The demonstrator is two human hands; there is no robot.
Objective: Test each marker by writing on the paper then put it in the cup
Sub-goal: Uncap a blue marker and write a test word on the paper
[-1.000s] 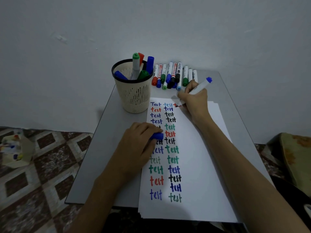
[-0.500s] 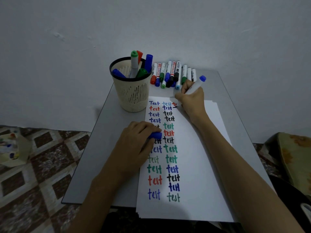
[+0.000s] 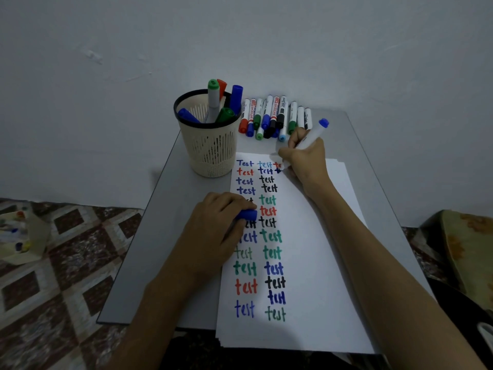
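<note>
Marker [image 3: 312,136] in my right hand [image 3: 306,161], fingers gripping it, tip on the paper [image 3: 314,263] near the top. My left hand [image 3: 213,231] pins the paper, fingers closed on a blue cap [image 3: 246,214]. Cup [image 3: 210,145] stands beside.

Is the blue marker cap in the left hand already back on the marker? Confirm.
No: the left hand pinches the blue marker cap on the white paper, apart from the blue-ended white marker writing in the right hand.

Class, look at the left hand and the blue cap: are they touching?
Touching. The head view shows the left hand on the paper with its fingers closed around the blue cap, whose end pokes out.
</note>
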